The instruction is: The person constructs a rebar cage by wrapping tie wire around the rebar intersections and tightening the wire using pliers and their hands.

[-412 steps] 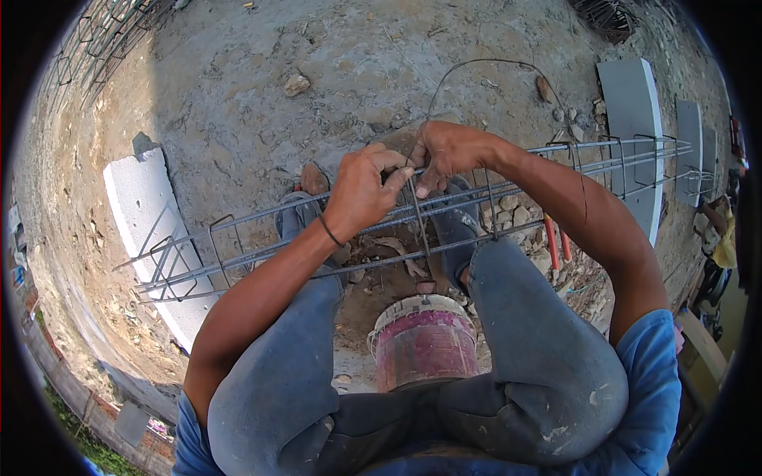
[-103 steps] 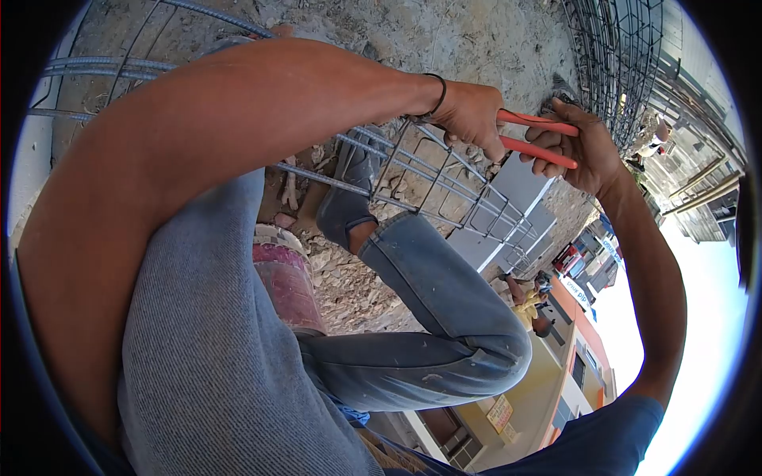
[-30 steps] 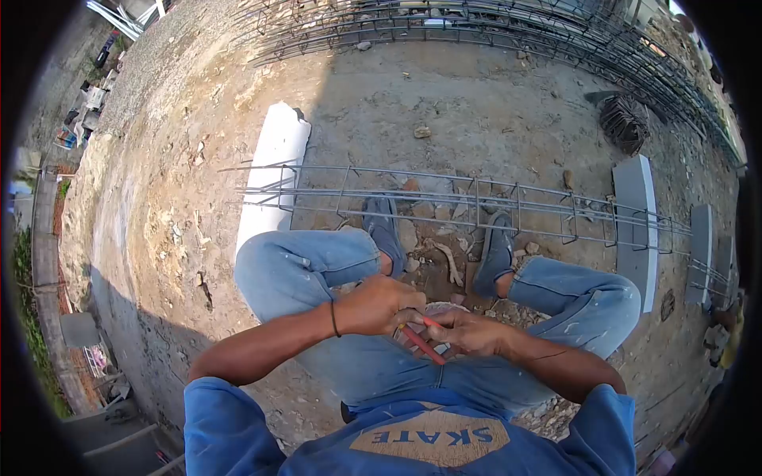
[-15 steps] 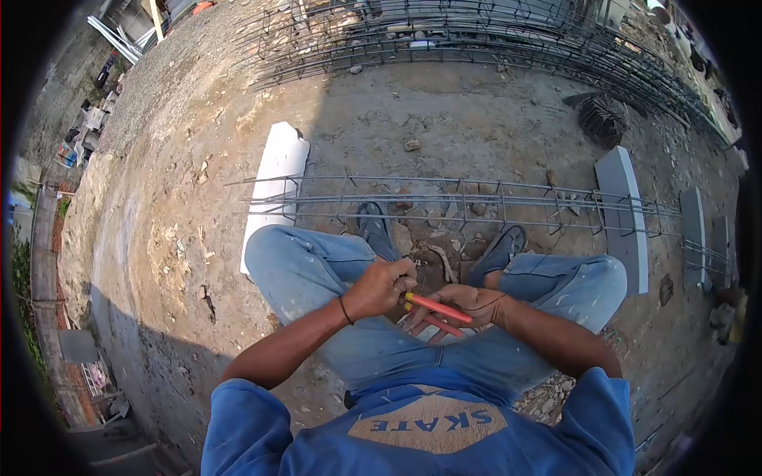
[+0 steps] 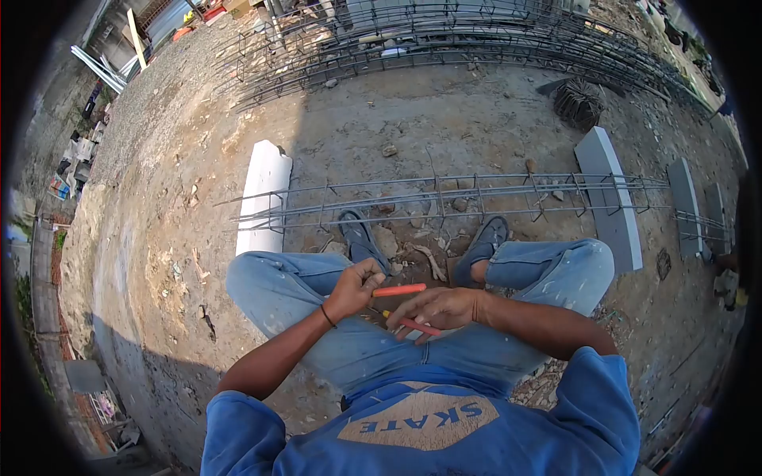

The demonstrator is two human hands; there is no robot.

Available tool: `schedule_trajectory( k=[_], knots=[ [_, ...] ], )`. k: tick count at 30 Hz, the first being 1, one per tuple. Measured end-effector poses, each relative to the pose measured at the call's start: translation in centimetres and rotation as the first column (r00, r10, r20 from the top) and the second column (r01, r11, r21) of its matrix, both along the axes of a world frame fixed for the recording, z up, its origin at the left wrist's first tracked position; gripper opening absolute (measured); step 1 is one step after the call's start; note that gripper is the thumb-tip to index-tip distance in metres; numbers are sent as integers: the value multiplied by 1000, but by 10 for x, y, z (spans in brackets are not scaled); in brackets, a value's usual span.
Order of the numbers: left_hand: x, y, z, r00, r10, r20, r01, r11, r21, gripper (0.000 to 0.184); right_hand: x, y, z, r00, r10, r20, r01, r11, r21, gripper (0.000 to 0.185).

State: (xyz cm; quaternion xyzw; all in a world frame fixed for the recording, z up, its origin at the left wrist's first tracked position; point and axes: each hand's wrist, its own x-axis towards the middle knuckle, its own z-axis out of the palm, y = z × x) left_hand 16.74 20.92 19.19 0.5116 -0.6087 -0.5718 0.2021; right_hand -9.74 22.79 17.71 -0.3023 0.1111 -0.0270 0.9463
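Observation:
A pair of pliers with red handles (image 5: 400, 290) and a bit of yellow lies between my hands, above my lap. Its two handles are spread apart, and its jaws are hidden. My left hand (image 5: 350, 293) is curled at the left end, with the upper handle sticking out past its thumb. Bent over the lower handle are the fingers of my right hand (image 5: 446, 308); that handle's tip shows below the palm. Beyond my feet, a long rebar cage (image 5: 444, 196) stretches sideways, resting on a white block (image 5: 263, 182) at left and a grey-white block (image 5: 609, 198) at right.
More rebar cages (image 5: 444, 40) are stacked at the far side. A dark bundle of wire (image 5: 580, 101) sits on the ground to their front right. Another upright block (image 5: 687, 205) supports the cage further right. Stones and rubble (image 5: 425, 258) lie between my sandalled feet.
My hands have drawn slightly apart and the pliers' handles have spread wider. My right hand has turned palm down over the lower handle. The view has shifted slightly.

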Motion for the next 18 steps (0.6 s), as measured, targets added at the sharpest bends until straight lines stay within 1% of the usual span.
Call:
schedule_trajectory(
  k=[1, 2, 3, 4, 5, 7, 8, 10, 11, 12, 13, 14, 15, 16, 17, 18],
  knots=[
    [-3, 3, -4, 1000, 1, 0, -1, 1000, -8, 13, 1, 1, -2, 1000, -18, -3, 18, 995, 95, 61],
    [-7, 6, -9, 997, -53, 52, 62, 976, -207, 13, 1, 3, -4, 1000, -19, -4, 19, 996, 87, 61],
    [-10, 9, -13, 989, -95, 113, 132, 909, -394, 14, 0, 5, -5, 999, -39, -35, 43, 994, 102, 59],
    [-14, 9, -10, 991, -103, 87, 131, 889, -439, 15, -1, 6, -5, 996, -63, -67, 71, 991, 117, 57],
    [-17, 9, -7, 990, -112, 83, 138, 883, -448, 15, -2, 5, -8, 995, -74, -71, 81, 991, 108, 57],
    [-20, 13, 3, 997, -56, 57, 70, 957, -282, 13, -1, 5, -11, 983, -98, -154, 147, 927, 346, 58],
    [-22, 13, 6, 996, -77, 49, 88, 953, -289, 13, -2, 3, -10, 980, -121, -161, 170, 926, 338, 58],
    [-23, 14, 12, 989, -47, 137, 93, 933, -348, 13, -3, 0, -4, 994, -97, -46, 107, 859, 502, 52],
    [-26, 15, 14, 989, -62, 131, 105, 930, -352, 13, -3, 2, 2, 992, -113, -52, 124, 858, 498, 52],
    [-29, 17, 17, 985, -86, 147, 141, 897, -418, 13, -3, 7, 9, 982, -110, -155, 146, 958, 246, 48],
    [-31, 19, 20, 980, -108, 168, 177, 859, -481, 13, 0, 11, 18, 958, -133, -253, 132, 991, -21, 44],
    [-32, 21, 21, 978, -121, 172, 191, 853, -486, 13, 6, 20, 24, 943, -170, -285, 102, 966, -236, 32],
    [-33, 20, 19, 970, -125, 207, 214, 841, -497, 12, 10, 23, 23, 942, -187, -280, 118, 962, -246, 32],
    [-34, 18, 15, 962, -126, 240, 236, 827, -511, 13, 13, 23, 20, 926, -144, -348, -5, 920, -393, 28],
    [-33, 12, 5, 960, -136, 244, 248, 815, -524, 13, 15, 23, 22, 899, -115, -423, -137, 844, -519, 25],
    [-30, 3, -9, 999, 11, 39, 4, 937, -350, 13, 17, 25, 23, 888, -172, -427, -111, 820, -562, 22]
  ],
)
